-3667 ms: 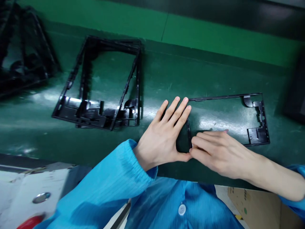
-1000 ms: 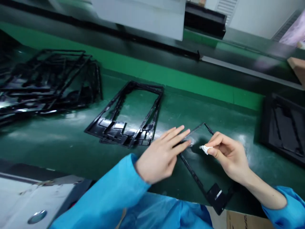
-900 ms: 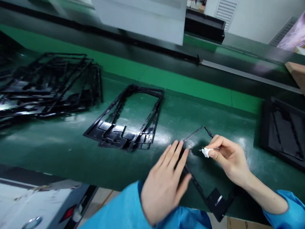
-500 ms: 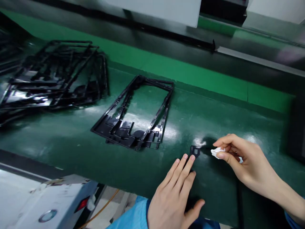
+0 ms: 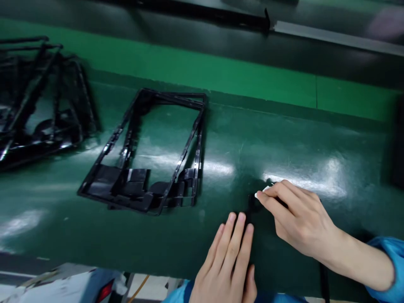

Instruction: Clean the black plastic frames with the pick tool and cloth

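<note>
My left hand point(image 5: 225, 261) lies flat with its fingers stretched out, its fingertips on a dark part point(image 5: 251, 204) on the green tabletop. Most of that part is hidden by my hands and blends into the dark surface. In my right hand point(image 5: 299, 223) a small crumpled white wipe point(image 5: 264, 192) is pinched between thumb and fingers. The wipe is down at the upper end of the dark part, just right of my left fingertips; whether it touches the part I cannot tell.
Left of my hands, two overlapping black plastic frames point(image 5: 145, 204) lie on the green table point(image 5: 259, 139). A pile of similar frames point(image 5: 41, 126) sits farther left, blurred. A raised green ledge point(image 5: 252, 75) runs along the back. A dark object point(image 5: 398, 143) stands at the right edge.
My right hand has moved left and down with the wipe onto the dark part's upper end. My left hand stays flat by the part. The view has shifted right and down.
</note>
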Tool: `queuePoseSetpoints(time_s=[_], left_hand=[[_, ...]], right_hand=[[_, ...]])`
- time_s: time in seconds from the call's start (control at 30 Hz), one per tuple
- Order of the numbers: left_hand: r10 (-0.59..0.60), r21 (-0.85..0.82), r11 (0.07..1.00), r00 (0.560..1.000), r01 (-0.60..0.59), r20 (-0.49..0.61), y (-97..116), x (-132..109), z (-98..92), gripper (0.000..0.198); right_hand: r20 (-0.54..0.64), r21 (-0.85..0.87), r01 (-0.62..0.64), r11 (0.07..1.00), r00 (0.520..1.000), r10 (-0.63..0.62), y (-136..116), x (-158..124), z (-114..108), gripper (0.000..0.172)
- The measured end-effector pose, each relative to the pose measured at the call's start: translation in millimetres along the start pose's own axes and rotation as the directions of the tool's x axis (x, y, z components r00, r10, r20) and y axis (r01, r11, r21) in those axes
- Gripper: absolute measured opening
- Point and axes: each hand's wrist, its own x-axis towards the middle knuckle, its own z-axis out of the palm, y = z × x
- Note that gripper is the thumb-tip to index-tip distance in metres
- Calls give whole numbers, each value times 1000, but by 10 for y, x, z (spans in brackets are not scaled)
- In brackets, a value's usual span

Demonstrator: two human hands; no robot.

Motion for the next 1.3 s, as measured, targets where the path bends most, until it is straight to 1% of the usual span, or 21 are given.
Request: queuePoseSetpoints(time_s=[0.07,0.17,0.27,0.37,0.43,0.53,0.63,0.77,0.87,1.03,1.17,1.3], left_hand=[[-57,-17,998,998,56,-23,38,-81,25,72],[-43,-28,999,999,43,-17,64,-135,30,74],[-19,-1,1000,1000,19,14,64,-122,-2,75],[-14,21,1000,999,13,49,66,-103,-38,75],[-20,27,999,998,18,55,70,-98,-55,75],[-21,17,1000,998,20,54,70,-91,-75,74],[7,36,999,998,-9,61,59,-79,-89,72],[15,70,997,997,-20,70,47,-70,-94,69],[28,59,998,997,-32,67,44,-67,-95,67],[45,40,998,998,-47,45,41,-54,-100,66],[39,36,999,998,-41,47,41,-45,-96,66],[41,27,999,999,-42,35,43,-47,-77,68]], right_hand=[[8,-40,20,999,1000,-19,-14,28,-12,33],[15,-36,18,999,1000,-18,-28,78,-6,35],[16,-2,23,1000,1000,-23,-42,122,34,34],[-1,-6,60,998,998,-60,-62,134,75,33],[11,3,83,997,997,-83,-72,123,88,35],[26,16,97,995,995,-97,-66,98,92,37],[20,-7,80,997,997,-80,-51,83,88,37],[62,3,86,996,994,-86,-60,88,71,37],[63,-20,74,997,995,-73,-81,79,60,38],[118,31,77,997,990,-80,-100,35,57,42],[91,-24,67,997,994,-65,-113,34,55,38],[140,-1,91,996,986,-90,-141,48,39,40]])
